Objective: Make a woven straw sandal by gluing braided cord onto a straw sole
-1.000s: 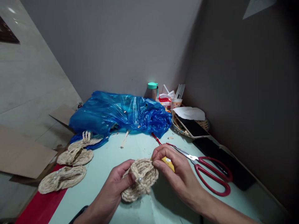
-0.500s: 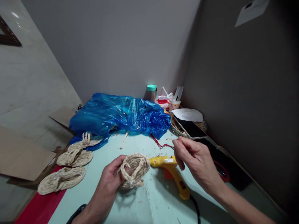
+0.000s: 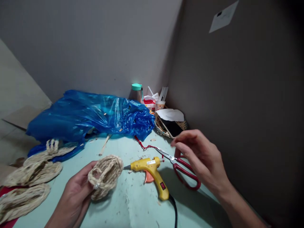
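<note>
My left hand is closed on a small woven straw sandal with pearl-like beads on its strap. Just right of the sandal lies a yellow glue gun on the table, its nozzle pointing left and its black cord trailing toward me. Above the red-handled scissors hovers my right hand, fingers bent and apart from the thumb, with nothing visible in them. The scissors lie with their blades toward a thin red cord. Part of one handle is hidden behind the right hand.
Several straw sandals lie at the left edge. A crumpled blue plastic bag spreads across the back. Behind it stand a bottle with a mint lid and a paper cup. A basket holds a phone.
The view has turned right, so things sit farther left. My right hand has shifted off the glue gun to above the scissors, its pinched fingers loosening. The sandal stays in my left hand.
</note>
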Tool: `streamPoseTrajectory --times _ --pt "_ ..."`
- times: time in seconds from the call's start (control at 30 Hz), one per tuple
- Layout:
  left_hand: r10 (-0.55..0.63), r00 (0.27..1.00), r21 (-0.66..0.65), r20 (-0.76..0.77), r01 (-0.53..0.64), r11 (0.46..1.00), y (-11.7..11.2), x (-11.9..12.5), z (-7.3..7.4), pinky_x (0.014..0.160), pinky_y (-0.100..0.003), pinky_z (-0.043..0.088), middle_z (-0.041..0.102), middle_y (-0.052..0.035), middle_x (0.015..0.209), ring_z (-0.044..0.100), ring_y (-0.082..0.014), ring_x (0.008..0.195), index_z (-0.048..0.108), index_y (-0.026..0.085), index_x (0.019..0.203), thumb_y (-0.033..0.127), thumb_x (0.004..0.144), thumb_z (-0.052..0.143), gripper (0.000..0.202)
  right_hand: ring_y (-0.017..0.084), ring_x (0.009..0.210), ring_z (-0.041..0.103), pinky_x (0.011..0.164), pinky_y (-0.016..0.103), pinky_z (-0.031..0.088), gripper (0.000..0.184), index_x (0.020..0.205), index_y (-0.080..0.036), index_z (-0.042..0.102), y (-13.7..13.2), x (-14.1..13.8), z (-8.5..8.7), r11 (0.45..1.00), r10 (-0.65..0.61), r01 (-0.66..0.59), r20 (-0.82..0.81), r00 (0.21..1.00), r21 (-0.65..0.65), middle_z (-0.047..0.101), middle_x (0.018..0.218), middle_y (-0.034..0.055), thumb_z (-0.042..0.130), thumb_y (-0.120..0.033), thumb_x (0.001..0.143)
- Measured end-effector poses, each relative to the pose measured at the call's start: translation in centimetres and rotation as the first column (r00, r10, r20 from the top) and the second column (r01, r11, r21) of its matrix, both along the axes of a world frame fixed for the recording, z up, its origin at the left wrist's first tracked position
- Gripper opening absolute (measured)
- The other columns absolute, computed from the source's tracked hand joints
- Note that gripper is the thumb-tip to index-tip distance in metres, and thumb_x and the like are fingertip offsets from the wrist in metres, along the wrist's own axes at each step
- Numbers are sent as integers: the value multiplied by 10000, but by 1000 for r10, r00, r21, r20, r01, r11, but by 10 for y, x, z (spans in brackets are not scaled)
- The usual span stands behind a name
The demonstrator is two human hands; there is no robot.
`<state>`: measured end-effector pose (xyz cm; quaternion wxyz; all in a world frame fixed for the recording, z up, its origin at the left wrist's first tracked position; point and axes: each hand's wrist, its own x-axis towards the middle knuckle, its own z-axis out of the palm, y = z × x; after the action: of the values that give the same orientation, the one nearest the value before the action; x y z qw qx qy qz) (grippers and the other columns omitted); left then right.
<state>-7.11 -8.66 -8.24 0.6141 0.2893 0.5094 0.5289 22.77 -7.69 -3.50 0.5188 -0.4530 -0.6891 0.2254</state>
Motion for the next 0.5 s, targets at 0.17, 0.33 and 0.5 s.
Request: streamPoseTrajectory --times 0.17,0.33,0.5 --pt "17 1000 -6 -1 -17 1000 -4 1 4 671 -213 582 761 -5 973 675 -258 964 740 272 938 288 510 913 462 213 789 678 661 316 553 244 1168 -196 535 -15 23 -25 986 -119 168 627 769 -18 681 964 87 384 -248 983" --pt "-108 994 80 -14 109 991 -7 5 7 674 -212 555 742 -17 880 676 -186 816 737 235 959 312 680 831 304 319 885 671 733 471 576 324 1201 -176 577 -33 45 -80 974 -200 209 772 604 89 661 1076 161 434 -255 921" --pt "-178 981 127 -74 186 974 -7 9 9 659 -192 531 725 -6 817 632 -131 727 740 242 916 375 768 757 200 267 755 683 563 336 572 377 1178 -237 564 -38 65 -104 963 -215 269 675 706 25 664 987 120 579 -467 879"
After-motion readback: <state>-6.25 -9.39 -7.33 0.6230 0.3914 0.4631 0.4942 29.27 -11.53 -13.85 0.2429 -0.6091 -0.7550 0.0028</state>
